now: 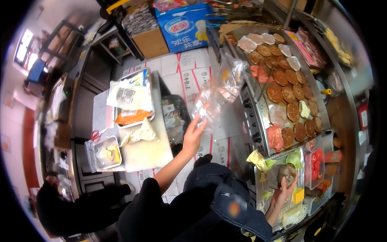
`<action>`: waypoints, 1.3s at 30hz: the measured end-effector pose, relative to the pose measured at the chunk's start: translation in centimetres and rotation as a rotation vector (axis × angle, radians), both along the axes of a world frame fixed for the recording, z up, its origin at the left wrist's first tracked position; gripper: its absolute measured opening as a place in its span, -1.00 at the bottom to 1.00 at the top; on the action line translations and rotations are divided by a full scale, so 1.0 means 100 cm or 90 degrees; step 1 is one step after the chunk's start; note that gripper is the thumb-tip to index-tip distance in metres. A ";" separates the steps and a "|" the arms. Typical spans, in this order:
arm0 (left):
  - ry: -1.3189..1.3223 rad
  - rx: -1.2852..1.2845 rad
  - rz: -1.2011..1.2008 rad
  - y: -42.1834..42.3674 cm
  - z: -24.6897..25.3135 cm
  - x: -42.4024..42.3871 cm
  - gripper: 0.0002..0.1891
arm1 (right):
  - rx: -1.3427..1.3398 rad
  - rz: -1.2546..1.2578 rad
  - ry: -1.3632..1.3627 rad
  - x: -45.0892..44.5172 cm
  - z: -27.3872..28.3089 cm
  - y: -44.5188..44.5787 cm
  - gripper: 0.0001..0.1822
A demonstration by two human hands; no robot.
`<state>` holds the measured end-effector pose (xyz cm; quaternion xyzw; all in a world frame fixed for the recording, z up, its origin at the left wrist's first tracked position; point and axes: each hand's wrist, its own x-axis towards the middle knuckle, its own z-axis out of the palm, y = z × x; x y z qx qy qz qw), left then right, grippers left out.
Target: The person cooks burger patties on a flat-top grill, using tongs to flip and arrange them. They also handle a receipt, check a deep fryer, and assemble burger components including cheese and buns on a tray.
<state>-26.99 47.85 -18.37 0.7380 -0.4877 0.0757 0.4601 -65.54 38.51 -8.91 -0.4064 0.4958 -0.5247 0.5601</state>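
Note:
A clear plastic bag (208, 104), blurred by motion, trails from the fingertips of my left hand (193, 137) above the floor between the cutting board and the griddle. My right hand (282, 192) grips a round, dark brown food item (287, 174), possibly a bun, above a foil-like metal tray (273, 208). Lettuce (294, 158) and a crumpled yellow wrapper or leaf (257, 160) lie at that tray's far end. Near my right wrist are a yellow block (298, 196), perhaps cheese, and a bundle of pale strands (293, 216).
Browned and pale patties cover the griddle (263, 113), with knobs along its front. A clear tub (314, 168) holds red slices. Leftward, a cutting board (148, 154) bears a tray of packages (131, 93). Red scissors (96, 134) lie nearby. A black-lined bin (173, 121) stands beside the board.

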 end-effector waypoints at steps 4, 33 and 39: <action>-0.135 0.378 0.154 0.031 -0.144 0.033 -0.56 | -0.005 0.129 0.048 0.052 -0.001 -0.002 -0.20; 0.513 0.758 -0.785 -0.080 -0.066 -0.436 -0.40 | 0.215 -0.004 0.671 -0.288 -0.079 0.080 -0.06; 0.225 0.649 -0.870 -0.074 -0.075 -0.471 -0.40 | -0.062 -0.410 0.962 -0.559 -0.030 0.018 -0.93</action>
